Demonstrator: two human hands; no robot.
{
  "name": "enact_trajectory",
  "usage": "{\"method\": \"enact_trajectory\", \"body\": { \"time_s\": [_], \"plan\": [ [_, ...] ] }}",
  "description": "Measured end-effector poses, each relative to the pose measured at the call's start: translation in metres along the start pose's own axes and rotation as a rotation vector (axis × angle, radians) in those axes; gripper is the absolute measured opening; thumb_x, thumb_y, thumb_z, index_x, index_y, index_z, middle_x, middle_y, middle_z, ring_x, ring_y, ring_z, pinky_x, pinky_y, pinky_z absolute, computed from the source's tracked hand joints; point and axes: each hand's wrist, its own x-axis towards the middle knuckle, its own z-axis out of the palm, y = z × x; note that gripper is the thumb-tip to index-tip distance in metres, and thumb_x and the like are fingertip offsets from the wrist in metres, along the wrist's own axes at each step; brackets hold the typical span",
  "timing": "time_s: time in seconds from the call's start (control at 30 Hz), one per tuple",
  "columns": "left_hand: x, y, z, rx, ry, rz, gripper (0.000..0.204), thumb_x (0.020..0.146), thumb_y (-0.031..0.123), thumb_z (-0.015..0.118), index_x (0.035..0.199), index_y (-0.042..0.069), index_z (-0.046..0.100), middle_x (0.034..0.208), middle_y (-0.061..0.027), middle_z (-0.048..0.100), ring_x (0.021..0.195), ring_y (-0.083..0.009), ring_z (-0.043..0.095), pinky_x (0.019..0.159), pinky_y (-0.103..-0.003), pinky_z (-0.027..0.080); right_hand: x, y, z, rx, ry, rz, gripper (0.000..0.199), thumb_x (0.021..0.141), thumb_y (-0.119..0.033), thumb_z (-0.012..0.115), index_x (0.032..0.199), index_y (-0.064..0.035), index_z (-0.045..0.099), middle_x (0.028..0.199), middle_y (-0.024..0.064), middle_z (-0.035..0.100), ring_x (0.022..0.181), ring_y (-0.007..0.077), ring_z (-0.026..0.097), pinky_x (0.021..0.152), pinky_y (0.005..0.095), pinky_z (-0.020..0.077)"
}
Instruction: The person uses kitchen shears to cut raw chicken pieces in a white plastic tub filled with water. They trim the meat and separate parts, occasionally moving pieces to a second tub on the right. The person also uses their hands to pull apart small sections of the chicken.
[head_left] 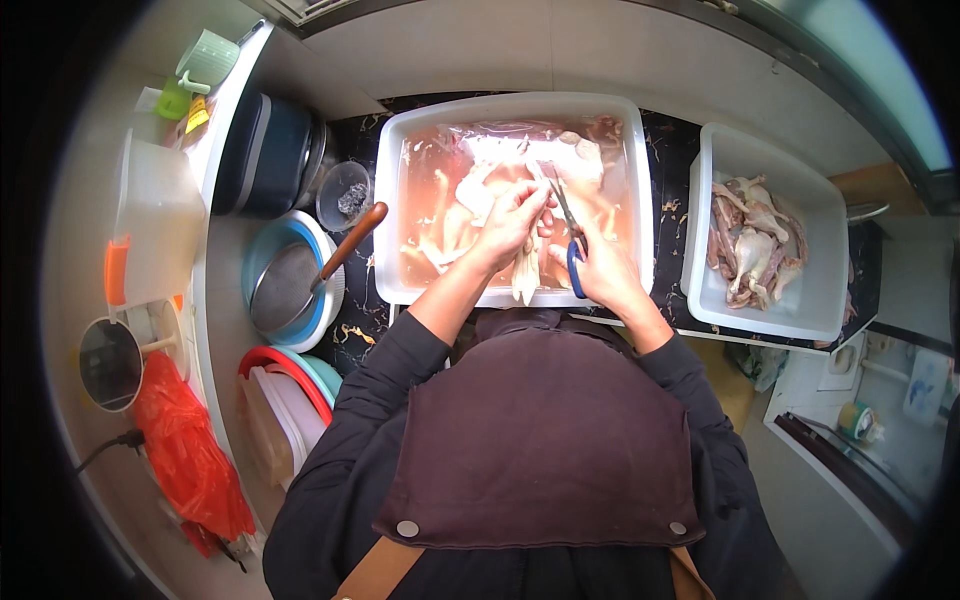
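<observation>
Both my hands are over a large white tub [388, 200] of pinkish water with pale poultry pieces [485, 185] in it. My left hand [515, 222] is closed around a pale poultry piece [525, 272], whose end hangs below my fingers toward the tub's near rim. Its exact cut is hard to make out. In my right hand [605, 268] is a pair of scissors [574, 250] with dark blue handles. The blades point away from me, close beside my left fingertips. Whether they touch the piece I cannot tell.
On the right, a second white tub [705, 240] holds several poultry pieces [755, 245]. To the left are a wooden-handled strainer [290, 290] over a blue basin, a small bowl [345, 190] with a metal scourer, and a dark blue container [265, 155]. A wall stands behind the counter.
</observation>
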Motion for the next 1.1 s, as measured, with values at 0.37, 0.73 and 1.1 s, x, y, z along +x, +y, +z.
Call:
{"method": "enact_trajectory", "body": {
  "time_s": [0.37, 0.73, 1.1],
  "plan": [
    [-0.004, -0.002, 0.023, 0.003, 0.049, 0.12, 0.016, 0.104, 0.018, 0.054, 0.107, 0.005, 0.063, 0.09, -0.0039, 0.069, 0.07, -0.0106, 0.063, 0.065, -0.024, 0.052, 0.009, 0.012, 0.027, -0.16, 0.096, -0.035, 0.049, 0.095, -0.045, 0.056, 0.124, -0.0059, 0.054, 0.097, 0.0226, 0.071, 0.095, 0.0432, 0.068, 0.086, 0.0587, 0.0479],
    [-0.013, 0.01, 0.021, 0.228, 0.109, 0.085, 0.015, 0.103, 0.014, 0.055, 0.103, 0.002, 0.065, 0.076, 0.0011, 0.059, 0.062, -0.005, 0.051, 0.056, -0.02, 0.044, 0.0, -0.004, 0.016, -0.335, 0.062, -0.076, 0.052, 0.097, -0.049, 0.055, 0.117, -0.0015, 0.052, 0.089, 0.0266, 0.07, 0.09, 0.0449, 0.068, 0.098, 0.0639, 0.0398],
    [-0.01, 0.012, 0.014, 0.319, 0.05, -0.041, 0.017, 0.102, 0.017, 0.058, 0.1, 0.002, 0.065, 0.076, 0.0007, 0.059, 0.06, -0.0064, 0.051, 0.056, -0.022, 0.044, 0.013, 0.036, 0.034, -0.397, 0.174, -0.087, 0.05, 0.093, -0.045, 0.064, 0.11, 0.0014, 0.057, 0.082, 0.0234, 0.07, 0.079, 0.0413, 0.07, 0.081, 0.0546, 0.0494]
  ]
}}
